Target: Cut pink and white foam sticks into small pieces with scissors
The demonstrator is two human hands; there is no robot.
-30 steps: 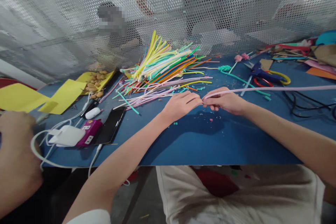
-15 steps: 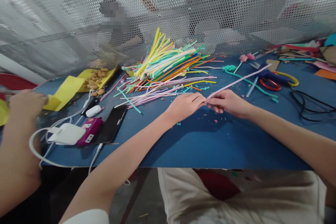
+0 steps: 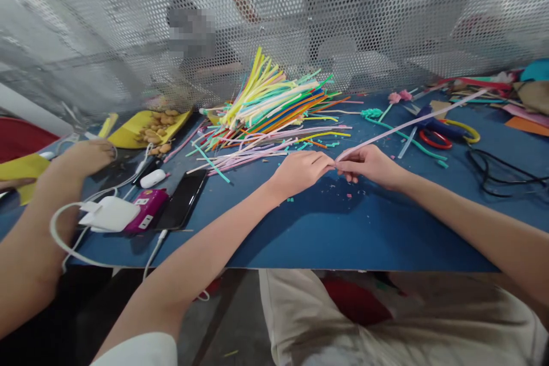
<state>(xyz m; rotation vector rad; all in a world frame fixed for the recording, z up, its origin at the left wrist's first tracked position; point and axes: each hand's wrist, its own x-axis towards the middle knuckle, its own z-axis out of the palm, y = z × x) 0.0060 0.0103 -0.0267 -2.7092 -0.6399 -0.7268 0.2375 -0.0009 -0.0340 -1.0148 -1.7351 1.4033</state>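
A pale pink pipe cleaner [image 3: 409, 124] slants up to the right from my fingers, over the table. My left hand [image 3: 302, 172] is closed with its fingertips pinching the near end. Right beside it, my right hand [image 3: 372, 167] also pinches the stem between thumb and fingers, the two sets of fingertips almost touching. The exact tip is hidden by the fingers. Behind my hands lies a large pile of coloured pipe cleaners [image 3: 274, 103], with loose pink and lilac stems [image 3: 253, 157] in front of it.
Right: scissors [image 3: 435, 126], pink flowers [image 3: 400, 96], a teal twisted stem [image 3: 401, 132], a black cord [image 3: 486, 174]. Left: a phone [image 3: 183, 197], a white charger [image 3: 114, 214], earbud case [image 3: 152, 178], yellow paper with brown pieces [image 3: 158, 126], and another person's hand [image 3: 88, 157]. A perforated metal screen [image 3: 343, 6] stands behind.
The pink pipe cleaner's free end has swung out farther right and higher; my hands stay pinched together. At left, the other person's hand has shifted right, and the yellow paper there is now separated.
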